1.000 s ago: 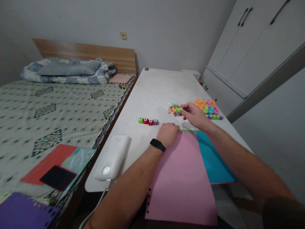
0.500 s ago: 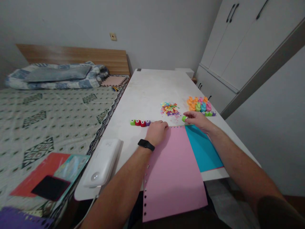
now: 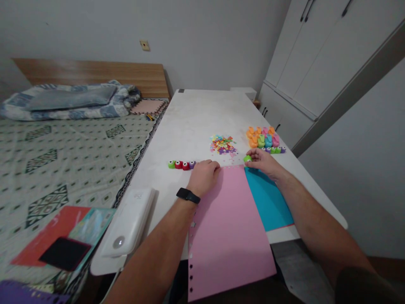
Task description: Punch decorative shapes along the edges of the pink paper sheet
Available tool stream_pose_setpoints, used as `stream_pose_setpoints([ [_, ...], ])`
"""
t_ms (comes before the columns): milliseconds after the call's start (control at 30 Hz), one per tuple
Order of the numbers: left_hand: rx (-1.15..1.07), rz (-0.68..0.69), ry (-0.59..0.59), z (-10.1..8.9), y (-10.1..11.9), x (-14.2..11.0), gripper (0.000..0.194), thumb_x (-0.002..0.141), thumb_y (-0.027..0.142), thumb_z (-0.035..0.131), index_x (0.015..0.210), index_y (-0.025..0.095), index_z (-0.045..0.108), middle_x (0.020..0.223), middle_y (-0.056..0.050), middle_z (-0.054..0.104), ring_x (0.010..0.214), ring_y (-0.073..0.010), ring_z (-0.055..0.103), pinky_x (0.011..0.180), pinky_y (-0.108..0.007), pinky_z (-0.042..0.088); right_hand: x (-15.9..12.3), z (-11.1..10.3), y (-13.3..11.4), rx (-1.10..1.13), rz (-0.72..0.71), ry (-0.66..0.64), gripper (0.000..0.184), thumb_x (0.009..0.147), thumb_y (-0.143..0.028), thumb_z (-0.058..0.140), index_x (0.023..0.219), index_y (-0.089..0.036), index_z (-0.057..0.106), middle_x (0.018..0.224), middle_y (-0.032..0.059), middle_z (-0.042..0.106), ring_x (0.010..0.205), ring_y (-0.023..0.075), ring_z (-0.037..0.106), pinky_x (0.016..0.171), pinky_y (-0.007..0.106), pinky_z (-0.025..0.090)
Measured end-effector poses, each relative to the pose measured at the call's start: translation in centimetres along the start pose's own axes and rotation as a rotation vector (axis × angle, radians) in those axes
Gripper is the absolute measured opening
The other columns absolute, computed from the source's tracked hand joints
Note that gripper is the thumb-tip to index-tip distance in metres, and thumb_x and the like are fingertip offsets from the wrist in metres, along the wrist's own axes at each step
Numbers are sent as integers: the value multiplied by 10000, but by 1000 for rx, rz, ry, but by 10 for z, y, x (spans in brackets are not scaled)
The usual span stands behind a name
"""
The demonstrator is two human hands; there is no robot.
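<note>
A sheet of pink paper point(image 3: 230, 228) lies in front of me and hangs over the table's near edge. Small shaped holes run down its left edge and along its top. My left hand point(image 3: 205, 175) has its fingers closed at the sheet's upper left corner. In my right hand point(image 3: 261, 161) is a small green craft punch point(image 3: 247, 158), pinched at the sheet's upper right corner. Blue paper point(image 3: 268, 200) lies under the pink sheet and sticks out on the right. Beside my left hand stands a row of small punches point(image 3: 182, 165) in green, red and purple.
Colourful paper cutouts point(image 3: 223, 145) are heaped beyond the pink sheet. Larger orange, pink, green and blue punches point(image 3: 261, 137) stand at the right, with small ones point(image 3: 276, 150) before them. A white device point(image 3: 131, 223) with a cable sits at the table's left edge, next to the bed point(image 3: 85, 156).
The view has shifted slightly. My right hand and the green punch have moved slightly along the sheet's top edge at its right corner. My left hand stays at the left corner.
</note>
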State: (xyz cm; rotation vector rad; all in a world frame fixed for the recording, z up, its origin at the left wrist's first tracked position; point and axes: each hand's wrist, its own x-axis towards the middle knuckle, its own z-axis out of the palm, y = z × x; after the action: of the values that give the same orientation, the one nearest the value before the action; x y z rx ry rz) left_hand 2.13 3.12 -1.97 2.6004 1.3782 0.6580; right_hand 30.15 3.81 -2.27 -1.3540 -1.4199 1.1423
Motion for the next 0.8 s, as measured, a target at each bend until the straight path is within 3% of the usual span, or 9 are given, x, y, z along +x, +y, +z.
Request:
stream_pose_setpoints([
  [800, -7, 4, 14, -1, -1, 2, 202, 980, 255, 510, 919, 191, 691, 894, -65, 695, 852, -207, 639, 798, -336, 464, -1, 1, 3, 23, 5, -71, 472, 666, -278, 841, 1086, -200, 641, 960, 13, 657, 849, 158, 608, 793, 318, 490],
])
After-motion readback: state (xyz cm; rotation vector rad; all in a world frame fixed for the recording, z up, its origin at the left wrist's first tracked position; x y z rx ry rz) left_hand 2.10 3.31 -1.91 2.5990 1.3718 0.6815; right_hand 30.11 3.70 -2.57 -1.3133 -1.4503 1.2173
